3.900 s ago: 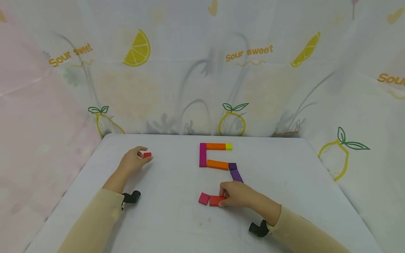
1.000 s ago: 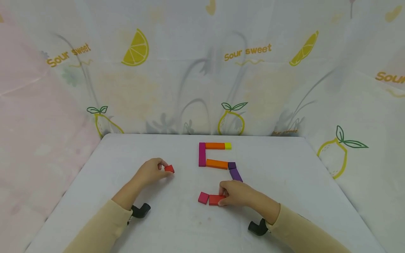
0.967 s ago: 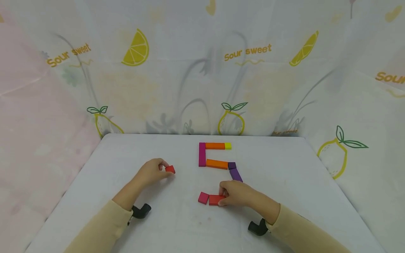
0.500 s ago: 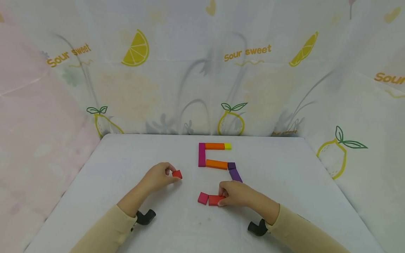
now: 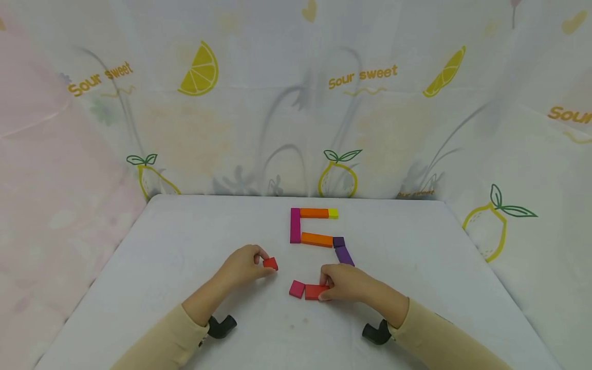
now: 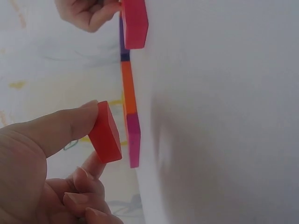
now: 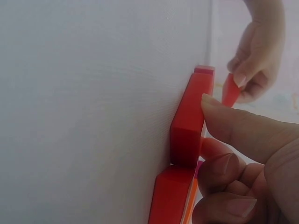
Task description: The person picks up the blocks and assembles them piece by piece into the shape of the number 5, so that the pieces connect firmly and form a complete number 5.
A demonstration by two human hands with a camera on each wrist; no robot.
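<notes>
In the head view my left hand (image 5: 242,266) pinches a small red block (image 5: 270,264) between thumb and finger, left of the pink block (image 5: 297,289). The left wrist view shows that small block raised off the table. My right hand (image 5: 347,282) has its thumb and a finger on the sides of a longer red block (image 5: 313,292) lying flat on the table. Its left end meets the pink block, which is turned slightly. Another red block (image 7: 170,196) touches its other end in the right wrist view; the hand hides it from the head camera.
Farther back, a magenta block (image 5: 295,226) joins two orange blocks (image 5: 314,213) (image 5: 316,239). A yellow block (image 5: 333,213) ends the upper one. Dark purple (image 5: 339,242) and purple blocks (image 5: 344,255) run down toward my right hand. A printed cloth (image 5: 259,103) hangs behind the white table (image 5: 416,257).
My left hand has carried the small red block rightward and toward me, from the table's far left to near the pink block. My right hand has stayed in place.
</notes>
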